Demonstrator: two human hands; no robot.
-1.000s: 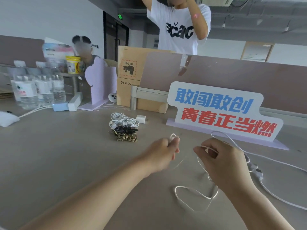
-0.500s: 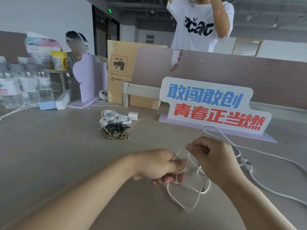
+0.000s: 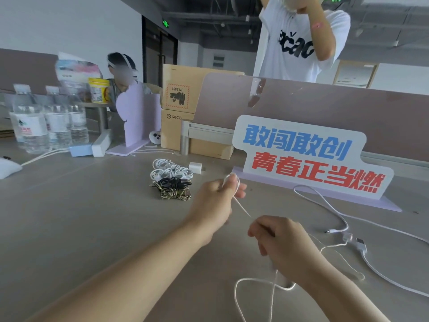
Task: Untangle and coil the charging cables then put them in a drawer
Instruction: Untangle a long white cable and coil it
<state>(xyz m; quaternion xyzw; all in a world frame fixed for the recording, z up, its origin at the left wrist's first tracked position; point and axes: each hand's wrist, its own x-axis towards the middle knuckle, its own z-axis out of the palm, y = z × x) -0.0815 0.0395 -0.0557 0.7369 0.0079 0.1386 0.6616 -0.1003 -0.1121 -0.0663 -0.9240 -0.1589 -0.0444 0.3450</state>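
Coiling white cable (image 3: 242, 208) over desk (image 3: 92, 228), early wrap: left hand (image 3: 214, 201) pinching one end, right hand (image 3: 285, 248) fingers curled round slack. Counting bundled pile (image 3: 170, 180) as done. Leaving loose cable (image 3: 359, 242) plus drawer stow; no drawer visible.

Slogan sign (image 3: 308, 159), water bottles (image 3: 30, 126), cardboard boxes (image 3: 178, 112)

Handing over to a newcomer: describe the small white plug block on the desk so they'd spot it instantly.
Find the big sign with blue and red characters. Left of its base lies a cable pile of white, black and braided coils. The plug block sits by the pile's far right corner, and it is the only solid white cube among wound cords.
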